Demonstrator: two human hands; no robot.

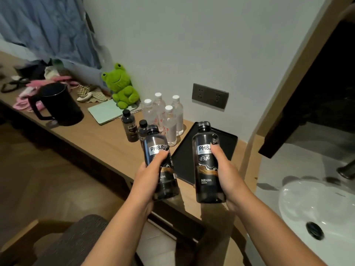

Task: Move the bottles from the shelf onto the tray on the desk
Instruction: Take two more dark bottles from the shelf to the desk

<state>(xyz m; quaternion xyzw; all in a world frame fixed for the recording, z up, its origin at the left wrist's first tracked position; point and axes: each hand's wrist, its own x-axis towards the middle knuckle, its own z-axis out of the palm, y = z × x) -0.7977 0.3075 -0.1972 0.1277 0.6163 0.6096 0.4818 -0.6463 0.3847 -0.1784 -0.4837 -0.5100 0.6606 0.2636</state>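
Note:
My left hand (148,173) grips a dark bottle (156,143) with a "PH8.0" label, held upright above the desk's front edge. My right hand (226,169) grips a second dark bottle (203,164) of the same kind, in front of the black tray (228,143). The tray lies flat on the wooden desk (99,139) near the wall and holds nothing that I can see. Behind my left hand stand two more dark bottles (130,127) and several clear water bottles (169,123) with white caps.
A black kettle (57,106) stands on the desk to the left, with a green frog plush (123,89), a pale notebook (107,112) and scattered small items. A wall socket (210,96) sits above the tray. A white sink (315,204) is at the right, a chair (76,240) below.

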